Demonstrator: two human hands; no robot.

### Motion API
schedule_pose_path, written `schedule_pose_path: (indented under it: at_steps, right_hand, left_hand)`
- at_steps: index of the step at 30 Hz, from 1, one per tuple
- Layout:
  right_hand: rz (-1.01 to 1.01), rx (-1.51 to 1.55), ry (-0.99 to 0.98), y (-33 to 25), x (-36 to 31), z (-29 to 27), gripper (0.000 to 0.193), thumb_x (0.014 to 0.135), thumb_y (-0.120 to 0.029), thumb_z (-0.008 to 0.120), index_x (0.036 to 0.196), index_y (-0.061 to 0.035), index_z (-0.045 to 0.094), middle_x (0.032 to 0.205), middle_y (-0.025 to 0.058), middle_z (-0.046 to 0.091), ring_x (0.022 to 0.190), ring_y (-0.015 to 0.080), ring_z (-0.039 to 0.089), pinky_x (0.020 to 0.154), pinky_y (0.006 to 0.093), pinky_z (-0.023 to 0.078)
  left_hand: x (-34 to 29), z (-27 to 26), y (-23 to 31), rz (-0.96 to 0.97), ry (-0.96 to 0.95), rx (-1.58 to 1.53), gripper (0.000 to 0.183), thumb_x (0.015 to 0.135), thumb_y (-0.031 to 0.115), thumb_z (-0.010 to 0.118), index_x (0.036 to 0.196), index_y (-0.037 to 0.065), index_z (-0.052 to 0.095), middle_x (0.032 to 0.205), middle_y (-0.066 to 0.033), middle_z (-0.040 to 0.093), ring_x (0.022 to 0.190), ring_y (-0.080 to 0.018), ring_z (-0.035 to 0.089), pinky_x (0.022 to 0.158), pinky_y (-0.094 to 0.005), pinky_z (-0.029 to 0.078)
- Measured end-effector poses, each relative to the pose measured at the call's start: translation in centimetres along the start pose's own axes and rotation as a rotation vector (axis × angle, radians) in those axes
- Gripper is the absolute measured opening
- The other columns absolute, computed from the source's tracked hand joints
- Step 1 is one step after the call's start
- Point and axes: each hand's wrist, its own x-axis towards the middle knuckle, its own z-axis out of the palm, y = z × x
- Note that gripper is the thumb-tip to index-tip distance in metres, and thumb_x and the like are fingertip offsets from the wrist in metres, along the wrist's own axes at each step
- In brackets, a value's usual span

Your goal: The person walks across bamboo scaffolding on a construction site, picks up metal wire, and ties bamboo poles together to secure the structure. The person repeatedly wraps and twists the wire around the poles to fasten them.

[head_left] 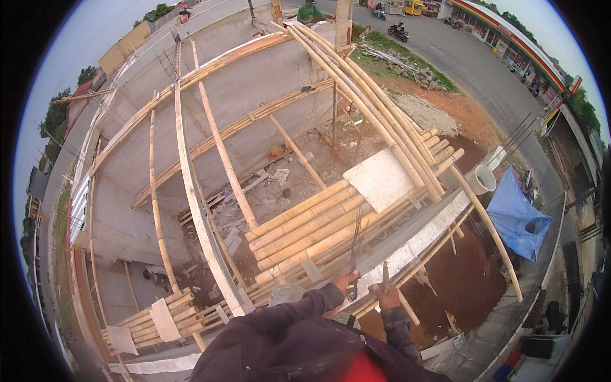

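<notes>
My left hand (345, 280) is closed around thin dark wires (355, 239), which rise from the fist, with a bent loop hanging below. Close by on its right, my right hand (386, 297) grips a short, slim, grey-brown tool (385, 275) pointing upward; its exact kind is unclear. Both hands are over a pale concrete beam (417, 230). Beyond them lies a row of bamboo poles (305, 232), partly covered by a pale board (380, 179).
Bamboo poles (219, 149) and a long timber (191, 172) span an open drop to a rubble-strewn floor (280, 178). More long poles (375, 108) run along the right. A white bucket (482, 180) and blue tarp (519, 213) are at right. Another person (310, 13) is at the far wall.
</notes>
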Motion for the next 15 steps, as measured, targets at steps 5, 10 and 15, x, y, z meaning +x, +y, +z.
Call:
schedule_pose_path:
  at_steps: [5, 10, 15]
  right_hand:
    - [0.041, 0.365, -0.209, -6.5, -0.3, 4.3, 0.026, 0.087, -0.015, 0.061, 0.104, 0.0037, 0.057, 0.085, 0.0072, 0.062, 0.069, 0.0144, 0.06, 0.058, 0.028, 0.05]
    - [0.166, 0.327, -0.172, -7.0, 0.4, 6.2, 0.026, 0.087, -0.007, 0.056, 0.111, 0.0035, 0.052, 0.083, 0.0096, 0.061, 0.069, 0.017, 0.063, 0.054, 0.0272, 0.049]
    - [0.32, 0.424, -0.577, -6.2, 2.7, 6.3, 0.031, 0.086, -0.008, 0.055, 0.114, 0.0032, 0.051, 0.084, 0.0146, 0.062, 0.075, 0.0209, 0.061, 0.059, 0.0292, 0.048]
  left_hand:
    - [-0.5, 0.9, 0.7, 0.017, -0.147, -0.097, 0.027, 0.094, 0.03, 0.055, 0.105, 0.005, 0.059, 0.088, -0.0041, 0.062, 0.078, -0.0141, 0.06, 0.062, -0.0277, 0.048]
    - [-1.3, 0.4, 1.9, 0.004, -0.121, -0.046, 0.02, 0.093, 0.02, 0.054, 0.105, 0.004, 0.058, 0.089, -0.0052, 0.061, 0.07, -0.0169, 0.057, 0.052, -0.0329, 0.045]
    - [-3.6, -1.2, 3.8, -0.122, -0.083, -0.165, 0.023, 0.095, 0.029, 0.051, 0.1, 0.007, 0.055, 0.07, 0.0004, 0.048, 0.048, -0.0123, 0.04, 0.045, -0.0314, 0.041]
